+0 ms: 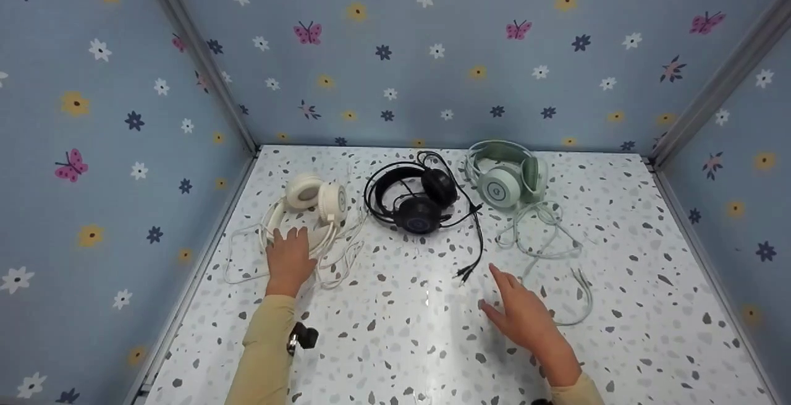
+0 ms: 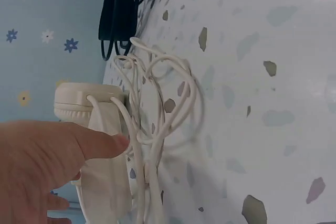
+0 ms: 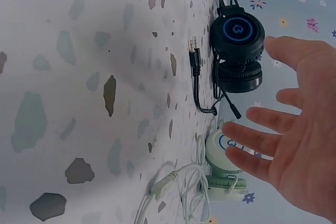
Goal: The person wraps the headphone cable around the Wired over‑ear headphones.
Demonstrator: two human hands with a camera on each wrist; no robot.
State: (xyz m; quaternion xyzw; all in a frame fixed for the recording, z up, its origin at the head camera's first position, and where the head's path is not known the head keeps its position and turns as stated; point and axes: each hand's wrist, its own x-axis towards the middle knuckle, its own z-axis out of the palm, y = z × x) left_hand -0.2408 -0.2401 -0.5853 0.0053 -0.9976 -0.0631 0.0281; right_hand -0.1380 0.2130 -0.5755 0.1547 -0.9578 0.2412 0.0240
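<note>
Inside patterned walls [image 1: 432,71], the table [image 1: 395,331] bears three corded headsets [image 1: 418,214].

From above, the head camera looks forward and down across the tabletop [image 1: 395,343]; the left-wrist view, turned sideways, sits close to the white headphones [image 2: 105,184]; the right-wrist view, also sideways, looks low toward the black headphones [image 3: 237,40], which all three share

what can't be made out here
- Head view: part of the cream headphones, under the left hand.
- Head view: the emblem on the black headset, too small to read.
- Left wrist view: rest of black headset, cut off by top edge.
- Right wrist view: part of the green headphones, behind the right hand.
</note>
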